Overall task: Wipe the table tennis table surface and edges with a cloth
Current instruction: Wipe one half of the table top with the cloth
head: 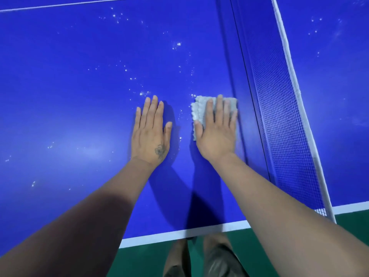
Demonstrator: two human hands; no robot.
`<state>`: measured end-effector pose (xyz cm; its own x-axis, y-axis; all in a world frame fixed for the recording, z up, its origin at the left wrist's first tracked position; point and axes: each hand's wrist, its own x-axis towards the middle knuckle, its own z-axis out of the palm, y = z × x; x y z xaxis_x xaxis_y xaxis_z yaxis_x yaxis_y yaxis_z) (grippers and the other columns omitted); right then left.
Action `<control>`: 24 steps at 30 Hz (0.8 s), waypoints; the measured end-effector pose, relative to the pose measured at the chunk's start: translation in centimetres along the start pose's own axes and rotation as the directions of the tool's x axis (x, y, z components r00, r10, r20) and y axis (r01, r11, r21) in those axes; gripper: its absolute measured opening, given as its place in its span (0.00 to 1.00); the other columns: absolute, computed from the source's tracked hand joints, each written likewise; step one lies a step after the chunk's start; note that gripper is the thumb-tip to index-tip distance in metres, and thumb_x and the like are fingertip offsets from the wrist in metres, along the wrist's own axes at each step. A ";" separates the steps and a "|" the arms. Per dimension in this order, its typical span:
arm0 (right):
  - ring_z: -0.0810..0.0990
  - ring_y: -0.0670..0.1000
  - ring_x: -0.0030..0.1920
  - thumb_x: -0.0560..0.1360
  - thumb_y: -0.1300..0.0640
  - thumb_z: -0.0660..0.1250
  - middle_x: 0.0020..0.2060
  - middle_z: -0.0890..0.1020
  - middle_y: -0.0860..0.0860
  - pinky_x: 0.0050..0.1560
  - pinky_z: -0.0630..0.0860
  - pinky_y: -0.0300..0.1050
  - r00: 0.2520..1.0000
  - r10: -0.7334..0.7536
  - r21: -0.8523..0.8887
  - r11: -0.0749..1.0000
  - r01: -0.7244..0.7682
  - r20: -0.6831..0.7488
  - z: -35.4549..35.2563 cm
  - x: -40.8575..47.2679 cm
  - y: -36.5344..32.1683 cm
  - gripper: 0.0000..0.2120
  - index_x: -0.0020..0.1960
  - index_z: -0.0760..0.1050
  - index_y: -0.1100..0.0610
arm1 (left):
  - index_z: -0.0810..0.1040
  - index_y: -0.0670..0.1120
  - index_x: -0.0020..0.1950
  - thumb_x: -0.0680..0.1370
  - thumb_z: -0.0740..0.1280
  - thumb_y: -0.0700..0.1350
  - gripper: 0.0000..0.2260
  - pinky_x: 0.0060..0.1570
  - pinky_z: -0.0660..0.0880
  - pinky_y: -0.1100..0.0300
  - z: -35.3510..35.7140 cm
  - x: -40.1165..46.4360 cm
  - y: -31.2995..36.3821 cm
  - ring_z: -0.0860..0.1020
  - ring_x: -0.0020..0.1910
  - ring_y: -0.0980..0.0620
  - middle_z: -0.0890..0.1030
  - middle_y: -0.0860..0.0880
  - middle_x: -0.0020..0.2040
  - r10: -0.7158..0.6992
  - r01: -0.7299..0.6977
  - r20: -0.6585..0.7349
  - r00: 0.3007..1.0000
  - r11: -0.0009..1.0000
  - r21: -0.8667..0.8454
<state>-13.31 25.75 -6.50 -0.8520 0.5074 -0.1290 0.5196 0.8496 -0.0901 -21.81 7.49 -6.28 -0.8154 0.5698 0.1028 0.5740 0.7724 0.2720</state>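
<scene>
- Near the centre of the head view, the right hand [216, 129] lies flat on a folded grey cloth [199, 110], fingers [219, 108] straight and slightly spread, pressing the cloth onto the blue desk [79, 86]; nothing is curled round it.
- At 9 o'clock from the cloth, apart from it, the left hand [150, 134] rests palm-down on the bare desk, fingers extended and close together, holding nothing; a small dark tattoo [160, 150] marks the back of the hand.
- At 3 o'clock from the cloth, just beside its edge, runs the dark seam [249, 86] between the two desk halves, and beyond it the net [279, 116], its white top tape [289, 66] slanting from 12 o'clock down toward 5 o'clock. The net bounds the cloth on that side.
- From 9 to 12 o'clock of the hands, white specks [143, 93] are scattered over the surface; some lie between the two hands and just off the cloth's upper left corner.
- Toward 6 o'clock, a white edge line [179, 233] borders the desk; below it show the green floor [139, 260] and the person's legs [215, 256].
- At 11 o'clock, a thin white line [60, 5] crosses the far surface.
</scene>
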 end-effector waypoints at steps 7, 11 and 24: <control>0.43 0.58 0.86 0.88 0.41 0.47 0.86 0.48 0.59 0.84 0.49 0.63 0.972 -0.237 0.002 0.972 0.237 -0.003 0.5 -4.9 -0.2 0.33 0.87 0.49 0.58 | 0.61 0.40 0.85 0.90 0.51 0.48 0.24 0.85 0.50 0.42 0.5 3.8 0.6 0.51 0.87 0.43 0.57 0.42 0.87 0.014 -0.014 -0.001 1.000 0.999 0.052; 0.43 0.57 0.86 0.88 0.42 0.52 0.86 0.47 0.57 0.84 0.51 0.62 0.962 -0.271 0.009 0.963 0.271 0.013 0.3 -7.5 2.6 0.34 0.87 0.49 0.58 | 0.61 0.39 0.85 0.90 0.49 0.49 0.25 0.85 0.49 0.42 0.8 4.9 0.6 0.51 0.87 0.43 0.56 0.43 0.87 0.010 -0.013 0.035 0.999 0.997 0.081; 0.44 0.59 0.86 0.85 0.40 0.46 0.86 0.48 0.60 0.84 0.45 0.62 1.000 0.019 0.014 1.000 -0.019 -0.014 -1.4 3.7 5.7 0.36 0.86 0.48 0.59 | 0.60 0.41 0.86 0.90 0.46 0.49 0.25 0.85 0.53 0.46 1.0 4.5 0.8 0.52 0.87 0.47 0.57 0.46 0.87 0.008 -0.014 0.080 0.997 0.998 0.067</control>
<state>-13.58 32.66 -6.13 -0.8429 0.5253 -0.1164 0.5362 0.8380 -0.1010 -24.98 10.94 -6.60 -0.8020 0.5966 0.0284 0.5888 0.7816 0.2059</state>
